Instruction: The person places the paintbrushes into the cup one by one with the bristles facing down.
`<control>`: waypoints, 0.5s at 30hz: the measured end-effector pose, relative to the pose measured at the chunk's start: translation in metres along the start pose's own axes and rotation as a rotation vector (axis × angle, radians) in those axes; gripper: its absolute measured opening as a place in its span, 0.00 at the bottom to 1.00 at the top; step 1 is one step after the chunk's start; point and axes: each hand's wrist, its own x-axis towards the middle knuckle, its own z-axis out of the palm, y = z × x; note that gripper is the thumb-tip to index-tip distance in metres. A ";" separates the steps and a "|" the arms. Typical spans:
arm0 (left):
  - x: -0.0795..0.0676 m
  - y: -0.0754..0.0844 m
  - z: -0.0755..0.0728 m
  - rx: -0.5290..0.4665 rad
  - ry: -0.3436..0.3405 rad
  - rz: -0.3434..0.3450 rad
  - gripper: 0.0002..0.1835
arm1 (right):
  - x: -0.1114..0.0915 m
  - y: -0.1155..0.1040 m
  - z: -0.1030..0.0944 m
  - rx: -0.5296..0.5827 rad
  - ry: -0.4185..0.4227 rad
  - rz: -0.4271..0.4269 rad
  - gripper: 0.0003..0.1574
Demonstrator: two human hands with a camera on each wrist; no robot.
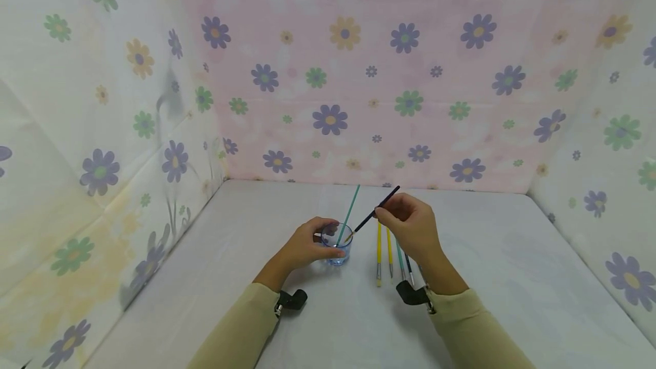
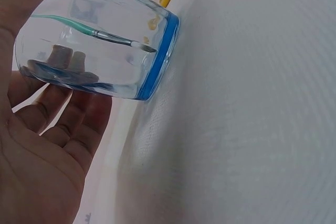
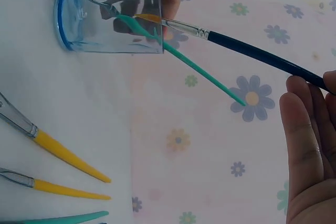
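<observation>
Beige sleeves (image 1: 237, 328) nearest; left hand (image 1: 306, 245) grips glass tumbler (image 2: 111, 56), green paintbrush (image 3: 199, 71) inside; right hand (image 1: 411, 225) pinches dark-blue paintbrush (image 3: 261, 56), tip within tumbler rim. Only left wrist view clearly shows green paintbrush's bristles.

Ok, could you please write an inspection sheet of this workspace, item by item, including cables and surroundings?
Surface: white table.
Working things: clear glass with blue base; teal brush leaning inside; dark-handled brush, its bristles apparently just within the mouth.
Spare brushes: two yellow brushes, a second teal brush and at least one dark brush lie right of the glass.
Clutter: nothing seen.
Hands: left hand holds the glass; right hand pinches the dark-handled brush.
Cables: nothing seen.
Surroundings: pink flowered backdrop behind, whitish flowered side panels.
</observation>
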 end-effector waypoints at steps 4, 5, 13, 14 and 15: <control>0.000 -0.001 0.000 -0.002 -0.002 0.002 0.47 | 0.000 0.008 0.007 0.012 -0.024 0.022 0.11; 0.000 -0.001 0.000 0.000 -0.003 0.001 0.47 | 0.000 0.010 0.009 0.014 -0.031 0.031 0.11; 0.001 -0.002 -0.001 0.003 -0.009 0.000 0.47 | -0.003 0.022 0.021 0.055 -0.072 0.080 0.12; 0.001 -0.002 -0.001 0.003 -0.010 0.002 0.46 | -0.003 0.022 0.022 0.060 -0.076 0.093 0.13; 0.001 -0.002 -0.001 0.005 -0.010 0.005 0.46 | -0.003 0.023 0.023 0.062 -0.080 0.106 0.13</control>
